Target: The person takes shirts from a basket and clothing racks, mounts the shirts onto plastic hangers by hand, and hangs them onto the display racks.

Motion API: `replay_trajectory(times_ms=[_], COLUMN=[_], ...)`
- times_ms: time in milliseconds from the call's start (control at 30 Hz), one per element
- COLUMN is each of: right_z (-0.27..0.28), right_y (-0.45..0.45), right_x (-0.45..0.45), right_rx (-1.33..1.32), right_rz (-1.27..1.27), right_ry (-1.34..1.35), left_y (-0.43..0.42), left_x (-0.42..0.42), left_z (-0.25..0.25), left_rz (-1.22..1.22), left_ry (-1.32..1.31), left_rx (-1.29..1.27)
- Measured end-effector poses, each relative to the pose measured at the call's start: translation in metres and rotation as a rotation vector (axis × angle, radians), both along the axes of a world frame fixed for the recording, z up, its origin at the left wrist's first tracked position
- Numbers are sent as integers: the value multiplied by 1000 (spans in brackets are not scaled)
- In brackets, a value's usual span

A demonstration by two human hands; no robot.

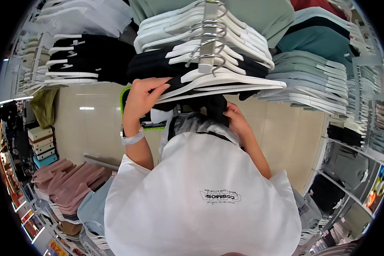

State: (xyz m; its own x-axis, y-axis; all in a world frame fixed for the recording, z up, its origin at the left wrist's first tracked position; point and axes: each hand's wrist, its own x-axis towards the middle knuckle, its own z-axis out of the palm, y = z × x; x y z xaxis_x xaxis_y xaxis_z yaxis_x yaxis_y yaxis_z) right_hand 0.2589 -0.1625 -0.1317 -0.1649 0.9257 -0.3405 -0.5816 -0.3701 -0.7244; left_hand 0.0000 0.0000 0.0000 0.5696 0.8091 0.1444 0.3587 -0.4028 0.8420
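Note:
My left hand [144,99] is closed at the left shoulder of a black garment [175,83], by the end of the front white hanger [226,79]. The thumb and fingers pinch there; whether they grip the hanger too is hard to see. Lower and to the right, my right hand [238,119] holds a bunched part of black cloth [217,106] hanging below the hangers. Several more white hangers with metal hooks line the central rail [207,59] behind. A clear plastic bag [196,123] lies against my body, just under the black cloth.
Black clothes [89,59] hang to the left, grey and green ones [315,72] to the right. A bright green-edged basket or cart [123,100] stands beyond my left forearm. Pink garments [68,181] hang lower left. Stacked boxes [42,143] stand farther left on the tiled floor [85,128].

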Motion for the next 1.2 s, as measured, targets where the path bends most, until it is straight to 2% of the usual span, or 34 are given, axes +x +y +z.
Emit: replay_trajectory(times_ms=[67, 100, 167, 300, 367, 400, 433, 500, 567, 633, 700, 833, 900, 933, 1000, 1033, 1100, 1133, 1167, 1200], right_z=[23, 21, 29, 50, 63, 72, 76, 79, 91, 107, 119, 154, 161, 161, 162, 162, 159, 158, 160, 163], right_y=[0, 20, 25, 41, 44, 42, 41, 39, 33, 24, 11, -20, -40, -50, -66, -75, -93, -101, -109, -116], right_x=[0, -11, -17, -46, -61, -68, -70, -63, -50, -34, -15, 29, 56, 72, 97, 106, 121, 123, 121, 117], right_rx=[18, 48, 74, 157, 160, 204, 249, 275, 184, 165, 147, 230, 207, 287, 467, 471, 445, 456, 452, 558], right_rz=[73, 87, 400, 552, 645, 694, 738, 792, 760, 757, 721, 745, 701, 703, 619, 597, 244, 83, 66, -184], right_ry=[-119, -113, -324, -284, -329, -334, -339, -323, -251, -244, -190, -181, -171, -209, -341, -344, -702, -937, -938, -821], left_y=[4, 24, 31, 15, -5, -21, -36, -58, -87, -110, -133, -154, -165, -170, -179, -182, -190, -197, -204, -209], left_x=[-17, -44, -83, -146, -165, -156, -152, -147, -101, -55, -4, 58, 78, 84, 91, 96, 107, 116, 126, 136], left_z=[-13, -26, -52, -110, -150, -144, -157, -172, -129, -97, -59, -23, -14, -11, -5, 4, 29, 39, 52, 64], left_rz=[25, 29, 85, 196, 231, 256, 262, 78, 32, -72, -104, -228, -193, -215, -197, -216, -307, -204, -218, -154], left_ry=[39, 32, -34, 6, 136, 201, 104, 239, 59, -48, -88, 51, -128, -120, -50, -42, -164, -252, -241, -271], left_rx=[-98, -70, -300, -403, -432, -529, -637, -614, -684, -434, -424, -329, -311, -308, -462, -456, -813, -987, -985, -1042])
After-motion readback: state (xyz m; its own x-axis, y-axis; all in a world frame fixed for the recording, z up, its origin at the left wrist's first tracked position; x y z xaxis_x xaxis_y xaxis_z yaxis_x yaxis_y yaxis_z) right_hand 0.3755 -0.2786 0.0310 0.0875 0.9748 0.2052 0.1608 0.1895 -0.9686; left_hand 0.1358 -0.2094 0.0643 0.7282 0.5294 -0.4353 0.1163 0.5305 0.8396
